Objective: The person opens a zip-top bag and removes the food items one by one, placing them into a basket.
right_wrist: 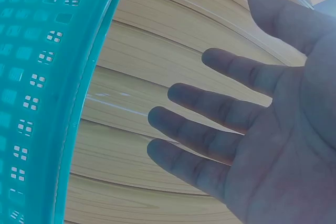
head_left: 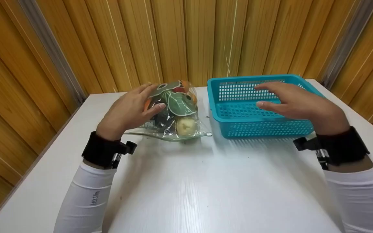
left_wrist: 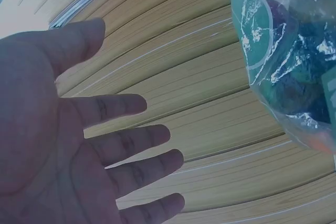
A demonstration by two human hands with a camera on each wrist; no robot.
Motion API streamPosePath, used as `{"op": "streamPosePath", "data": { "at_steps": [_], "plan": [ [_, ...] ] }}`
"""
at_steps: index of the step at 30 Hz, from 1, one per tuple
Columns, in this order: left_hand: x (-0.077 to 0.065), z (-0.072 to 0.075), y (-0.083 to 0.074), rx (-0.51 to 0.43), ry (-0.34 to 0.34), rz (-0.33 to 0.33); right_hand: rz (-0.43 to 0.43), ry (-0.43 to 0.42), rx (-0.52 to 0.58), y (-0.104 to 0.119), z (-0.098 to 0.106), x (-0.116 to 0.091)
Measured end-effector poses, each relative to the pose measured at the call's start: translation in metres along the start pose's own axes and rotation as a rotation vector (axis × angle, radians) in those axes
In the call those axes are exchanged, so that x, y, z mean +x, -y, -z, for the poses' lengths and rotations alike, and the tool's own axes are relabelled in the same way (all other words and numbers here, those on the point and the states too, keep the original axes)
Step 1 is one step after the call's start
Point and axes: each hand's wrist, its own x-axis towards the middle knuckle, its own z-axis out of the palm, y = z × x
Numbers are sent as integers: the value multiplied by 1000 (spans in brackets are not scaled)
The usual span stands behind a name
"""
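A clear zip bag [head_left: 181, 105] with green leaf prints lies on the table, its zip edge toward the front. Through the plastic show a pale round item [head_left: 186, 126], dark items and some orange and red ones, likely fruit or vegetables. My left hand [head_left: 129, 108] hovers at the bag's left side, fingers straight and spread; the left wrist view shows a gap between it and the bag [left_wrist: 294, 51]. Above the turquoise plastic basket [head_left: 267, 120] is my right hand [head_left: 299, 102], fingers extended and palm bare in the right wrist view, apart from the basket wall [right_wrist: 37, 103].
Both bag and basket stand on a white table [head_left: 180, 181], side by side near its far edge. Behind them rises a wood-patterned panel wall [head_left: 199, 42], with further panels at left and right. Each wrist wears a black strap [head_left: 104, 150] over a white sleeve.
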Motion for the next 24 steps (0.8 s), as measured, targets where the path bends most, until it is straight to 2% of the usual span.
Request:
{"op": "streamPosePath", "data": {
  "at_steps": [4,10,15,20,24],
  "plan": [
    [3,-5,-6,6,11,-39,12,-18,-1,2,2,-1],
    [9,-19,-19,4,40,-155,44,-64,-10,7,2,-3],
    [16,-31,-25,-1,94,-220,118,-155,-30,12,3,-6],
    [21,-45,-24,29,148,-258,234,-239,-59,18,2,-7],
    [20,-61,-23,121,195,-248,278,-260,-85,22,0,-7]
  ]
}}
